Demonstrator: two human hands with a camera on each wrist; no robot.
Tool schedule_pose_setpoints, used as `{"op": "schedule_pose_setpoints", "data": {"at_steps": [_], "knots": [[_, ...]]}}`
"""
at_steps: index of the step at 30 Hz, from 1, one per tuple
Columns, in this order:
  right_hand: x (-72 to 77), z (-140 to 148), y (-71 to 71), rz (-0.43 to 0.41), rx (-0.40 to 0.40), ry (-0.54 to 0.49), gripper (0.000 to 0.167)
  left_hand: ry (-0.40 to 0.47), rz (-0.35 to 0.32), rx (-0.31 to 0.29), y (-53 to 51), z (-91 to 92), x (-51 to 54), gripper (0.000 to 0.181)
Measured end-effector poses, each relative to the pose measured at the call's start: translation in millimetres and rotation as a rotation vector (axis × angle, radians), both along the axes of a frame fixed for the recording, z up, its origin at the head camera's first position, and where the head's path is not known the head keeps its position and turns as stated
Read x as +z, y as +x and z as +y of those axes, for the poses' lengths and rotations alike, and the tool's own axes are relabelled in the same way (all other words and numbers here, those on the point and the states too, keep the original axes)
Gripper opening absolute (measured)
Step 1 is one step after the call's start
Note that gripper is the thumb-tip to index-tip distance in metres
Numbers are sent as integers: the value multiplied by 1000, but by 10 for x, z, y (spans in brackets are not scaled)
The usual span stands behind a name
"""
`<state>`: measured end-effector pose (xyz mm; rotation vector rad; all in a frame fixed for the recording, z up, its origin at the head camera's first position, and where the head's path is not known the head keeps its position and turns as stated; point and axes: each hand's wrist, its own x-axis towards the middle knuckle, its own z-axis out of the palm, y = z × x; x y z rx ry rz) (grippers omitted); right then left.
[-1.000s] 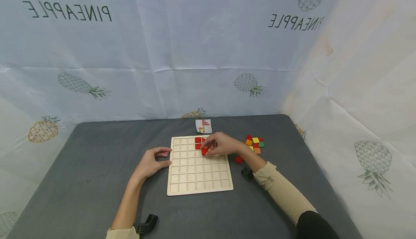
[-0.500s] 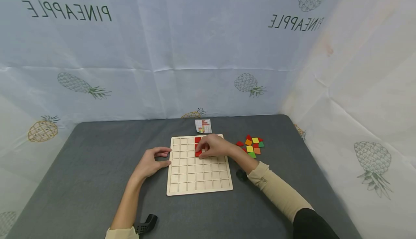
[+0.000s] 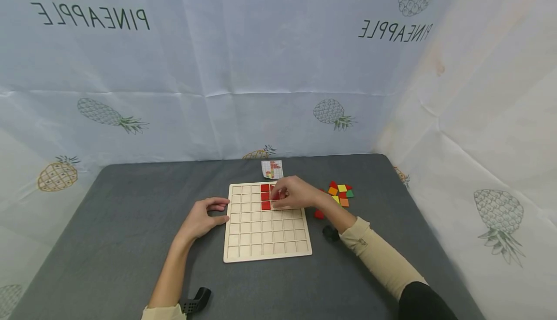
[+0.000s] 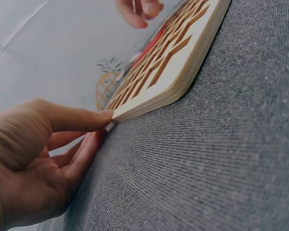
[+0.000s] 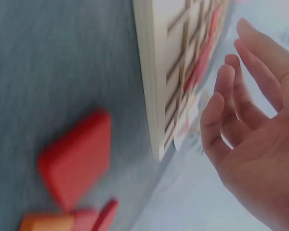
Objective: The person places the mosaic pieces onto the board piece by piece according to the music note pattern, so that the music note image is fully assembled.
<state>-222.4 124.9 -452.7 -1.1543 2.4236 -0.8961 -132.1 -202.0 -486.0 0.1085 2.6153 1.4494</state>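
Note:
A pale wooden grid board (image 3: 250, 242) lies on the dark cloth. Red tiles (image 3: 265, 196) form a column in its far part, with more red pieces to the right, partly hidden by my right hand (image 3: 296, 193). This hand hovers over the board's far right part; in the right wrist view its fingers (image 5: 224, 82) are loosely bent and no piece shows between them. At the board's left edge rests my left hand (image 3: 201, 219). Its thumb touches the board's rim in the left wrist view, with the other fingers lying low beside the edge.
Loose red, yellow, orange and green pieces (image 3: 344, 202) lie right of the board, some behind the right forearm. A small printed pattern card (image 3: 272, 169) lies just beyond the board. A pineapple-print curtain (image 3: 243, 68) hangs behind the table.
My right hand has shifted left with a red tile, let it go in the column's nearest cell, then drawn back right. The left hand has stayed still.

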Motion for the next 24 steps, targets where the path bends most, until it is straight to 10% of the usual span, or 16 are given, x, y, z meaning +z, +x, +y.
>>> {"op": "schedule_pose_setpoints", "data": {"at_steps": [24], "knots": [[118,981,126,-165,-78,96,29,-4,3,-1,4,5,-2,48]]}}
